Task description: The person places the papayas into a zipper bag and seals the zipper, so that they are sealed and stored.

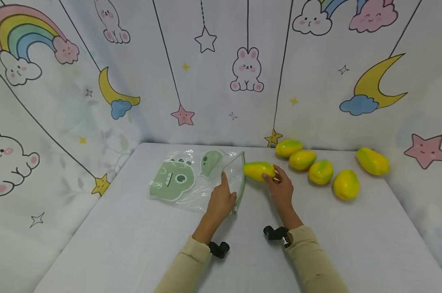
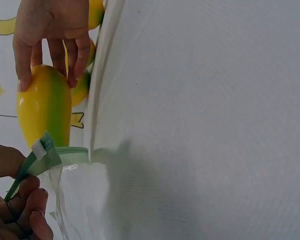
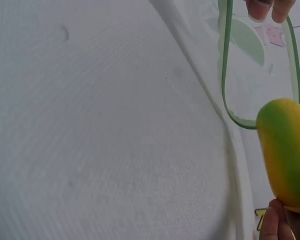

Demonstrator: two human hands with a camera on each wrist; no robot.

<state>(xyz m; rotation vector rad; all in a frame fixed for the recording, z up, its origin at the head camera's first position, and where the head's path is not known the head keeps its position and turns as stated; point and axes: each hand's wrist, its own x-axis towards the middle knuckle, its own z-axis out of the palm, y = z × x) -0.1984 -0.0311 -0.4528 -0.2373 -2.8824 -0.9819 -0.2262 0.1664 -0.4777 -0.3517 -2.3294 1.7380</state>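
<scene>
A clear zip bag [image 1: 196,199] with a green dinosaur print lies on the table, its green-edged mouth facing right and spread apart. My left hand [image 1: 221,199] holds the bag's upper edge, gripping the green zip strip [image 2: 50,157] beside its white slider in the left wrist view. In my right hand [image 1: 282,189] is a yellow-green toy mango [image 1: 258,171], held by its right end between thumb and fingers. The mango's far end is right at the bag's mouth, overlapping the green rim [image 3: 240,122] in the right wrist view.
Several more yellow-green mangoes stand to the right on the white table [image 1: 133,252]: a curved row from the back one [image 1: 288,148] to the front one [image 1: 346,184], plus one [image 1: 372,161] near the right edge. A patterned cloth backdrop [image 1: 213,89] rises behind the table.
</scene>
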